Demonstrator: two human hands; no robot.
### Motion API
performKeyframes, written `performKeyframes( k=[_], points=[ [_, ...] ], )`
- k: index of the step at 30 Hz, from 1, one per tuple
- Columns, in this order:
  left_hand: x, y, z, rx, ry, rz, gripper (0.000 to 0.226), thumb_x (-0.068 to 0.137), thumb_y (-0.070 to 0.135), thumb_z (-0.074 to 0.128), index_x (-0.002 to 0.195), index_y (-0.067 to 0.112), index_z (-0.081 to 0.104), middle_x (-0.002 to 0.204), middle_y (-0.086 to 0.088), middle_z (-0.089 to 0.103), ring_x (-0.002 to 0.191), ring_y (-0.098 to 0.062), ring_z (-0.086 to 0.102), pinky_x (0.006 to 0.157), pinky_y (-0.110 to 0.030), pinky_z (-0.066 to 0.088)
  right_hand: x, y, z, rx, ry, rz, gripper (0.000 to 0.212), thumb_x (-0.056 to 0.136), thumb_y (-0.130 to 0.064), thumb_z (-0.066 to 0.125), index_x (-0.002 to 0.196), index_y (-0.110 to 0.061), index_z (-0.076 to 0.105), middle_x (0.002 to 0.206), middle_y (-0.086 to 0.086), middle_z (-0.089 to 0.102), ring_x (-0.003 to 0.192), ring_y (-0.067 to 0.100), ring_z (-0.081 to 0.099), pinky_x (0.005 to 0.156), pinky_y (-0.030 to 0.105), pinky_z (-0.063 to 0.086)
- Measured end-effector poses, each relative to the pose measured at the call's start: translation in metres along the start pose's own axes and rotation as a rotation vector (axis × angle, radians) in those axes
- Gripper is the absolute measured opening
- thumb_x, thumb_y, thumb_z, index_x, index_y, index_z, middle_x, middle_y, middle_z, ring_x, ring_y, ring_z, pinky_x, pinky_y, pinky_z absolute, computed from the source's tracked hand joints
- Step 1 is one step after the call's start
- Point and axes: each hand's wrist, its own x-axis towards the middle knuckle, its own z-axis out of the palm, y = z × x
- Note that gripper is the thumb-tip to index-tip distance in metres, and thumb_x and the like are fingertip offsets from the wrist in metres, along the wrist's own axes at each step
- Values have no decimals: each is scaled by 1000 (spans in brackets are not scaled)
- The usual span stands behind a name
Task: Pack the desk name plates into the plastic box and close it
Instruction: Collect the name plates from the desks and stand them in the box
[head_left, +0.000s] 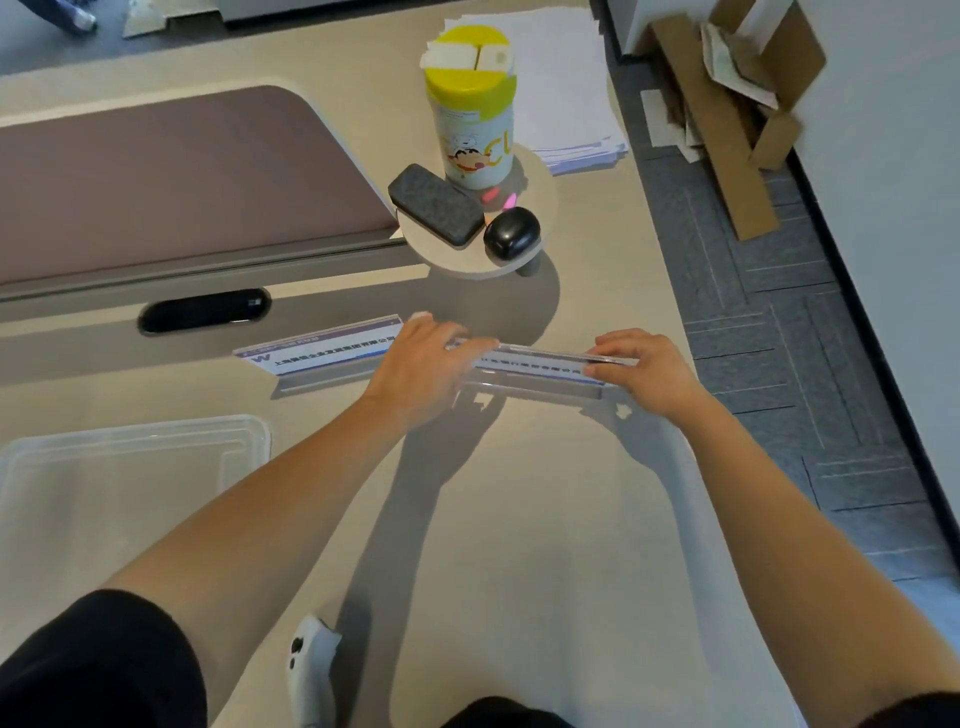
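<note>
Right now I have both hands on one clear name plate (540, 364) out on the beige desk (519, 519): my left hand (415, 369) curls over its left end and my right hand (641, 369) pinches its right end, fingers closed on it. Just left of that plate, a second name plate (317, 348) stands alone on the desk, printed face showing. Nearer me and further left of the held plate sits the clear plastic box (130, 467), open and lidless.
</note>
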Motion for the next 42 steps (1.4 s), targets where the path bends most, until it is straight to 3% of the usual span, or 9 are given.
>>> performKeyframes(
  k=[3, 6, 8, 13, 19, 24, 31, 36, 42],
  points=[
    [-10, 19, -1, 14, -83, 26, 54, 84, 20, 71, 134, 29, 53, 106, -6, 63, 90, -29, 60, 79, -39, 46, -12, 7, 2, 172, 42, 79, 22, 87, -22, 74, 109, -21, 71, 112, 1, 65, 108, 29, 61, 86, 29, 49],
    [-23, 32, -1, -5, -84, -17, 52, 85, 20, 70, 133, 28, 55, 102, -5, 63, 82, -29, 62, 67, -34, 45, -26, 8, 16, 290, 53, 188, 54, 92, -41, 65, 139, -24, 45, 124, -1, 54, 114, 22, 53, 90, 33, 41],
    [-34, 39, -1, -56, -67, -47, 50, 85, 18, 69, 132, 28, 57, 100, -5, 62, 79, -32, 63, 64, -36, 52, -35, 5, 30, 320, 4, 192, 54, 94, -47, 58, 138, -25, 36, 126, -3, 50, 118, 19, 49, 91, 31, 37],
    [-71, 49, -16, -132, 19, -62, 50, 84, 19, 73, 132, 23, 57, 101, -7, 62, 81, -28, 65, 63, -34, 54, -53, -24, 55, 459, 15, 142, 66, 96, -40, 58, 149, -29, 20, 136, 1, 44, 125, 22, 45, 102, 35, 36],
    [-136, 35, -60, -119, 304, -78, 39, 84, 15, 70, 123, 17, 65, 87, -4, 63, 68, -24, 61, 53, -23, 34, -77, -103, 79, 633, -10, 37, 76, 93, -42, 64, 150, -46, 14, 150, -2, 31, 114, 21, 48, 102, 56, 41],
    [-205, 7, -87, -179, 453, -78, 27, 86, 21, 67, 113, 22, 70, 86, 2, 65, 64, -19, 60, 49, -25, 44, -99, -178, 126, 648, -3, -86, 83, 75, -42, 70, 145, -44, 26, 149, -3, 36, 113, 22, 54, 91, 57, 49],
    [-336, -47, -107, -388, 421, -155, 49, 79, 34, 75, 126, 28, 61, 116, 7, 62, 96, -7, 61, 78, -32, 55, -134, -266, 221, 454, -151, -213, 55, 94, -22, 63, 140, -35, 35, 117, -15, 51, 87, 7, 62, 56, 27, 55],
    [-442, -87, -122, -456, 392, -295, 53, 84, 41, 70, 132, 49, 49, 118, 21, 51, 97, -3, 57, 86, -23, 50, -181, -328, 312, 392, -265, -259, 58, 92, -27, 66, 141, -37, 37, 134, -4, 50, 116, 28, 55, 88, 55, 53],
    [-557, -140, -139, -490, 460, -358, 60, 80, 41, 74, 130, 54, 45, 119, 18, 50, 103, -2, 54, 89, -27, 52, -233, -396, 420, 295, -345, -351, 62, 87, -34, 70, 140, -38, 38, 133, 2, 54, 106, 26, 55, 94, 62, 49]
  ],
)
